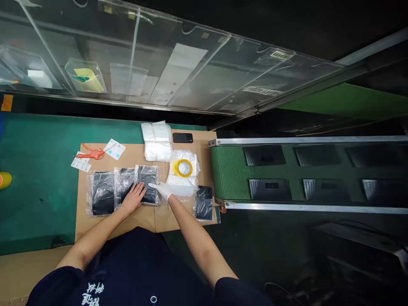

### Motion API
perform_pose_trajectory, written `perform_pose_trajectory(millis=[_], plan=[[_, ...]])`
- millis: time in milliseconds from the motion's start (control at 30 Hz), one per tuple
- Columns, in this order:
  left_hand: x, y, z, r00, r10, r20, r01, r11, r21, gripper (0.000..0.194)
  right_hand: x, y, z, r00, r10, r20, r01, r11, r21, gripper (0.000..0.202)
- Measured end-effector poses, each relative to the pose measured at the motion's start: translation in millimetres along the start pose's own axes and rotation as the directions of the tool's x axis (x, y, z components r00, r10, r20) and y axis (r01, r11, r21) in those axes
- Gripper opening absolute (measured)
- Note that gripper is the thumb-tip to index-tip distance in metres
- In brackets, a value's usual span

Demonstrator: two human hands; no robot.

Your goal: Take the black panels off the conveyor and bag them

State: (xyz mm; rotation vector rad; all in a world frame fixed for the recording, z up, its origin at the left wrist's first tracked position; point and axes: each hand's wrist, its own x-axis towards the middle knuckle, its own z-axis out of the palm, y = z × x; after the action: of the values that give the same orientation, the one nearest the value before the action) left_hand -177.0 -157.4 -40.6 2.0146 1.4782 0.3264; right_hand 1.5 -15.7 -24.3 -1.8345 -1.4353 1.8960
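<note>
Three dark flat items in clear plastic bags lie side by side on the cardboard (174, 219): a left one (103, 199), a middle one (126, 177) and a right one (148, 173). My left hand (134, 198), bare, lies with fingers spread over the middle and right bags. My right hand (162, 190), in a white glove, touches the right bag's right side with its fingertips; thumb and fingers are apart. Another bagged dark item (204, 203) lies at the cardboard's right end. Yellow tape (184, 168) rests on a pile of clear bags (181, 186).
A conveyor (229, 170) on the right carries several dark plates. White bag bundles (157, 138) and a phone (182, 137) lie behind. An orange air gun (95, 154) and printed cards (115, 149) sit at left. Clear panels (197, 85) stand across the back.
</note>
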Motion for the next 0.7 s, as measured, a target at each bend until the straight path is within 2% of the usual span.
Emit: perform_pose_trajectory(millis=[133,233,333,433,500,533,600,633,667,700], plan=[[-4,-3,-2.0,1.0,0.014,0.006,-0.014,1.0,-0.014,0.099,-2,-1,10,0.998,0.032,0.052,-0.038,0.994,0.102,0.038],[-5,-3,-7.4,1.0,0.019,0.018,-0.019,0.999,-0.027,0.101,-5,-1,17,0.997,0.029,0.073,-0.042,0.983,0.179,0.05],[-7,1,-17.8,0.999,0.02,0.036,-0.018,0.997,-0.071,0.101,-11,0,19,0.997,0.014,0.079,-0.034,0.967,0.252,0.062],[-9,5,-30.5,1.0,-0.007,0.011,0.009,0.982,-0.188,0.096,-20,3,15,0.998,0.001,0.063,-0.02,0.95,0.312,0.065],[-9,8,-37.4,0.99,-0.13,-0.061,0.105,0.946,-0.306,0.093,-28,5,11,0.999,-0.001,0.041,-0.013,0.939,0.344,0.065],[-7,9,-39.9,0.968,-0.229,-0.104,0.176,0.91,-0.375,0.093,-34,6,8,0.999,-0.004,0.035,-0.009,0.933,0.36,0.064],[-1,12,-44.0,0.88,-0.448,-0.16,0.303,0.788,-0.537,0.097,-47,7,2,0.998,-0.041,0.042,0.021,0.916,0.4,0.061],[3,15,-45.8,0.835,-0.528,-0.155,0.333,0.708,-0.622,0.1,-55,8,0,0.996,-0.078,0.049,0.051,0.907,0.418,0.06],[6,18,-47.6,0.813,-0.57,-0.123,0.333,0.627,-0.704,0.1,-63,9,-3,0.991,-0.123,0.056,0.087,0.9,0.427,0.059],[9,21,-49.6,0.818,-0.571,-0.072,0.313,0.546,-0.778,0.098,-70,10,-5,0.984,-0.166,0.06,0.126,0.898,0.421,0.06]])
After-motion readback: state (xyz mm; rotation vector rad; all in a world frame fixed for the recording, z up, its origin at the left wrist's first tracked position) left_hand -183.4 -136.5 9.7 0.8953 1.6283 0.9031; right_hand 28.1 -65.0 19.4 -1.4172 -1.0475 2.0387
